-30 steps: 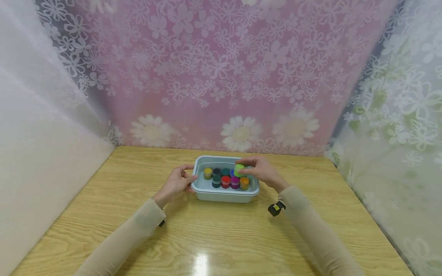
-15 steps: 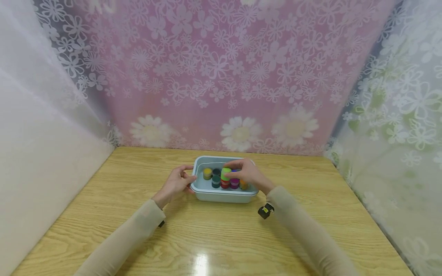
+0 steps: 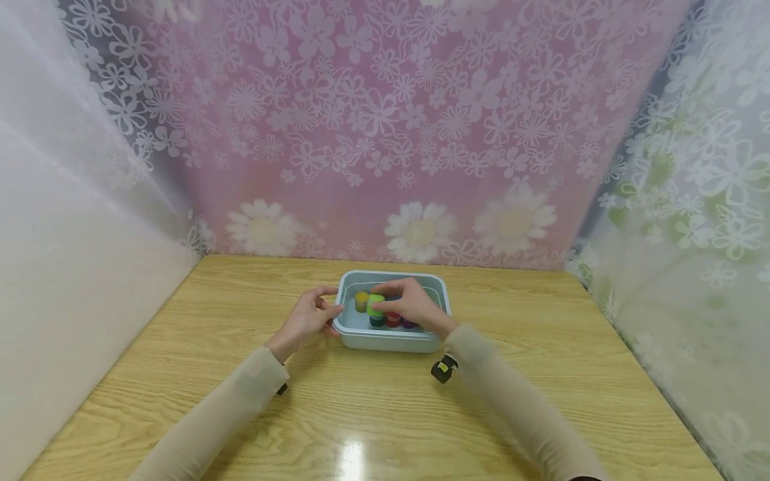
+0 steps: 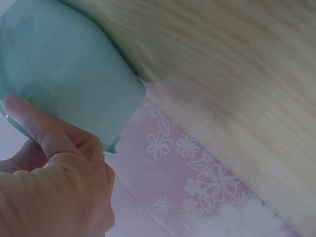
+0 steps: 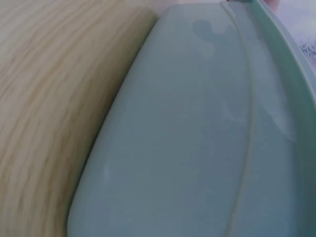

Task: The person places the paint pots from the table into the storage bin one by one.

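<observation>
A pale blue plastic tub [image 3: 391, 342] stands on the table with several small paint pots inside. My left hand [image 3: 308, 317] holds its left end; in the left wrist view the thumb of that hand [image 4: 59, 173] lies over the rim. Between thumb and fingers, my right hand [image 3: 415, 304] pinches a lime green paint pot [image 3: 375, 304] just above a dark green pot [image 3: 377, 321]. To its left sits a yellow pot [image 3: 361, 302]. A red pot [image 3: 393, 321] and a purple pot [image 3: 409, 324] show partly under the right hand, which hides others. Only the tub's outer wall [image 5: 173, 123] fills the right wrist view.
The wooden table [image 3: 361, 407] spreads around the tub. Behind it hangs a pink flowered curtain [image 3: 373, 133], with pale cloths at both sides. A small black device [image 3: 444, 369] is strapped below the right wrist.
My right hand has carried the lime green pot leftward inside the tub, from above the blue pot, past the red pot, to above the dark green one. The left hand and tub stay put.
</observation>
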{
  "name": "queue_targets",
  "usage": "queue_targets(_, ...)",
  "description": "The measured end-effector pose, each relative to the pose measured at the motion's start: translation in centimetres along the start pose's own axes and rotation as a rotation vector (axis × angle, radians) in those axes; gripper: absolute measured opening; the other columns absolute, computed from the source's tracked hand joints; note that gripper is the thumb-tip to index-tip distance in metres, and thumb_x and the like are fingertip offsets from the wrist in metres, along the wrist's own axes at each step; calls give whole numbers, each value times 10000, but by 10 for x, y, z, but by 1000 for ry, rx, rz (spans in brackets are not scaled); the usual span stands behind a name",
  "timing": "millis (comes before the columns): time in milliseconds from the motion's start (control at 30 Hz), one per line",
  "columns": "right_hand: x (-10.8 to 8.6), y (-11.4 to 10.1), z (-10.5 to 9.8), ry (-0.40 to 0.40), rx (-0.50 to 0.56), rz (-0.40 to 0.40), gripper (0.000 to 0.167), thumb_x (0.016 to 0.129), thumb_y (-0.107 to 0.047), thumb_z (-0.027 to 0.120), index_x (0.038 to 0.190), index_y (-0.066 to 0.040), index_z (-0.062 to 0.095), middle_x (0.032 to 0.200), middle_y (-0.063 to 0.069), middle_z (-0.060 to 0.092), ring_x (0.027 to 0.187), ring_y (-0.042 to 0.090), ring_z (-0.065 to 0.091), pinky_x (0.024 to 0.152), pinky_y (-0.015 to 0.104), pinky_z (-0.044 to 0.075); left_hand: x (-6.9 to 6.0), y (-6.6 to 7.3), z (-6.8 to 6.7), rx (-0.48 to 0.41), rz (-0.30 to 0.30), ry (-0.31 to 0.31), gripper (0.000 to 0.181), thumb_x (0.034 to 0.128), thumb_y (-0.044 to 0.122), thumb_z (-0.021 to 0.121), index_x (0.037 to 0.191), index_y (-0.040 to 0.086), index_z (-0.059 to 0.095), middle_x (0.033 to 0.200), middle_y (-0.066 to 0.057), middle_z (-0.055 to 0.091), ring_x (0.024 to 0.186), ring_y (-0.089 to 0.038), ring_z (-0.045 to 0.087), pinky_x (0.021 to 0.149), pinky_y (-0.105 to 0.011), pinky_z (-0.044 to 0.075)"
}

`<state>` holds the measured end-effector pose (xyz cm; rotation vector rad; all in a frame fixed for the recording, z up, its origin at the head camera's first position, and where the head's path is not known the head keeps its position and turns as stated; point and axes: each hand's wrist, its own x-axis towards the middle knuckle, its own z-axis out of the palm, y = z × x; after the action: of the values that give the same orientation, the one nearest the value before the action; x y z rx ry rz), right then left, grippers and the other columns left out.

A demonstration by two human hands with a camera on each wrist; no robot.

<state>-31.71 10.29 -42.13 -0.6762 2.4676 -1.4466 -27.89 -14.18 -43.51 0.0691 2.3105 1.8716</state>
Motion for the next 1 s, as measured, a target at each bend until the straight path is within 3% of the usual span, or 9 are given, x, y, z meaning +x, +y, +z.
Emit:
queue_targets(233, 9, -4, 16, 8, -12, -16, 414, 867, -273, 766, 1246, -129, 687, 1191, 18, 695, 1063, 177, 637, 841, 328, 569, -4, 3, 1, 0, 8, 0, 497, 948, 92, 649, 1415, 66, 480, 861, -142, 537, 669, -343, 641, 709, -567, 598)
queue_targets(800, 24, -5, 30, -32, -246, -21, 402, 853, -210, 778, 1239, -132, 693, 1204, 9, 701, 1104, 183, 650, 946, 385, 555, -3, 4, 1, 10, 5, 7, 490, 956, 86, 634, 1419, 64, 477, 834, -111, 530, 647, -285, 618, 724, -564, 599)
queue_targets(1000, 25, -7, 33, -47, -293, -28, 366, 853, -169, 775, 1210, -121, 708, 1170, 27, 713, 1056, 184, 666, 903, 368, 572, -3, 2, 1, 12, 12, 0, 493, 962, 105, 632, 1425, 65, 468, 855, -122, 540, 664, -289, 623, 713, -544, 606)
